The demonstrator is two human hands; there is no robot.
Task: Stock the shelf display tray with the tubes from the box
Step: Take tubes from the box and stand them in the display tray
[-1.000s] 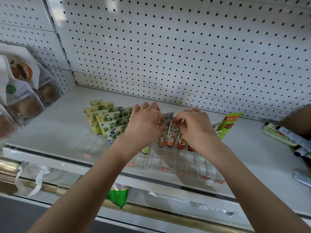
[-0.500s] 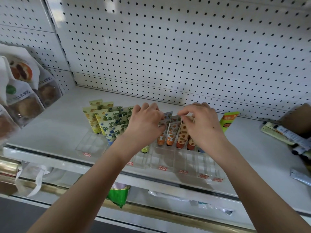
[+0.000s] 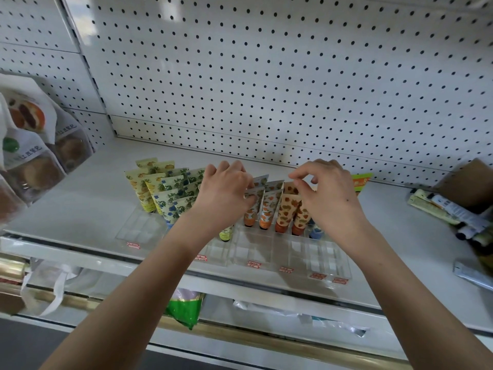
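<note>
**Straightening the tubes in the tray**

Head view: at frame centre, the left hand [image 3: 224, 193] steadies the orange-print tubes [image 3: 264, 206] standing in the clear display tray [image 3: 256, 252]. The right hand [image 3: 328, 198] hovers, its grip pinched together above the leaf-print tubes [image 3: 288, 209]; whether it touches one, I cannot tell. Front slots stand empty, so next comes fetching more from the box [image 3: 464, 182], far right.

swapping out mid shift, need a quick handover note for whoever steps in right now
Left hand: fingers on the tops of the orange-capped tubes in the clear plastic display tray.
Right hand: pinching above the leaf-print tubes; grip unclear.
Done: back rows filled, yellow and blue floral tubes on the left.
Left: front slots unfilled; loose tubes lie by the brown cardboard box at right.
</note>
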